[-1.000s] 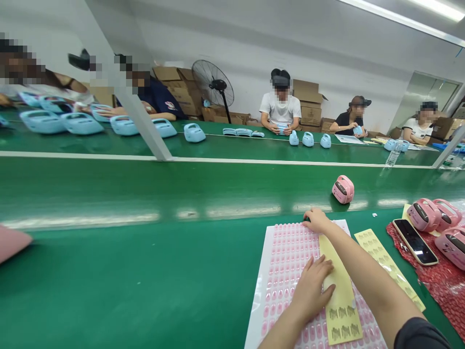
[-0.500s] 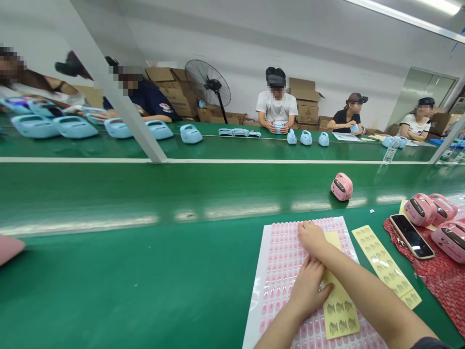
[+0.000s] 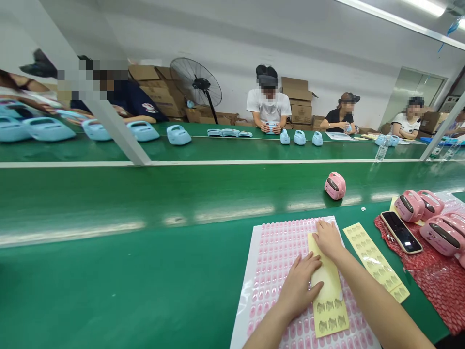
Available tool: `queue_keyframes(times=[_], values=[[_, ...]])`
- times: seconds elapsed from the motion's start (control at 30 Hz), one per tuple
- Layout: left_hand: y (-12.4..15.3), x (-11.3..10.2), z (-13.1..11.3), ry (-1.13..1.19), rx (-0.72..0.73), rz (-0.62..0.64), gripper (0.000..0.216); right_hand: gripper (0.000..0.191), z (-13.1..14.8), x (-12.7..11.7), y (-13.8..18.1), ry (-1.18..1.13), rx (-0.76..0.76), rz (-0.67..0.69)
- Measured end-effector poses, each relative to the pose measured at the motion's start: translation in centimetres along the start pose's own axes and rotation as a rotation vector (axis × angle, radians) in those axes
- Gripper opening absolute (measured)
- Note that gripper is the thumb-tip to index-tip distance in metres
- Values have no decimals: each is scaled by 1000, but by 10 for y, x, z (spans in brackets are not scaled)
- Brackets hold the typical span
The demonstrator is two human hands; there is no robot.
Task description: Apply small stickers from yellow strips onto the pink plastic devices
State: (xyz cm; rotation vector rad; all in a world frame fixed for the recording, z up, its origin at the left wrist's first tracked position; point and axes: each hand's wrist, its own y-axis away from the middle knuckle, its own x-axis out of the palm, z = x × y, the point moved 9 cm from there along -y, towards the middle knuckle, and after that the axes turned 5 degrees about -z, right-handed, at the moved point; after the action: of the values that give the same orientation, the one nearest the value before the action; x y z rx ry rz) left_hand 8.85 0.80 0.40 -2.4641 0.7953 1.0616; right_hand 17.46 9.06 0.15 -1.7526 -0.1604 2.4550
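A white sheet (image 3: 244,286) covered with rows of small pink oval pieces lies on the green table. On top of it rests a yellow sticker strip (image 3: 329,283), with printed stickers at its near end and a bare upper part. My left hand (image 3: 300,286) lies palm down with fingers spread, fingertips on the strip's left side and the heel over the pink pieces. Over the strip's far right corner is my right hand (image 3: 330,238), its fingers stretched out flat near the top edge of the sheet and its thumb apart. I see nothing held in either hand.
Another sticker strip (image 3: 376,261) lies right of the sheet. Beyond it are a phone (image 3: 401,232), red bubble wrap (image 3: 436,286) and several pink handled cases (image 3: 441,236). One pink case (image 3: 334,185) stands farther back. Co-workers sit opposite behind light-blue cases (image 3: 178,135).
My right hand has moved right, from the pink pieces left of the strip to the strip's far corner. My left fingers have spread apart. The whole view has shifted slightly right.
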Motion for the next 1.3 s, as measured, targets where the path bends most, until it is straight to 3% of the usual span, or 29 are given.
queue_keyframes(times=[0.2, 0.43, 0.63, 0.9, 1.07, 1.3], values=[[-2, 0, 5, -35, 12, -32, 39, 41, -20, 4, 2, -275, 26, -37], [-4, -2, 23, -42, 8, -157, 35, 32, -60, -13, 28, -564, 194, -242], [-1, -9, 29, 17, 56, -271, 31, 23, -58, -17, 38, -685, 199, -267], [7, -18, 14, -7, 181, -376, 31, 22, -56, -17, 38, -734, 205, -259], [9, -16, 3, -32, 254, -321, 29, 21, -54, -19, 39, -729, 198, -250], [4, -15, 13, -57, 136, -290, 31, 21, -54, -19, 40, -730, 187, -252]])
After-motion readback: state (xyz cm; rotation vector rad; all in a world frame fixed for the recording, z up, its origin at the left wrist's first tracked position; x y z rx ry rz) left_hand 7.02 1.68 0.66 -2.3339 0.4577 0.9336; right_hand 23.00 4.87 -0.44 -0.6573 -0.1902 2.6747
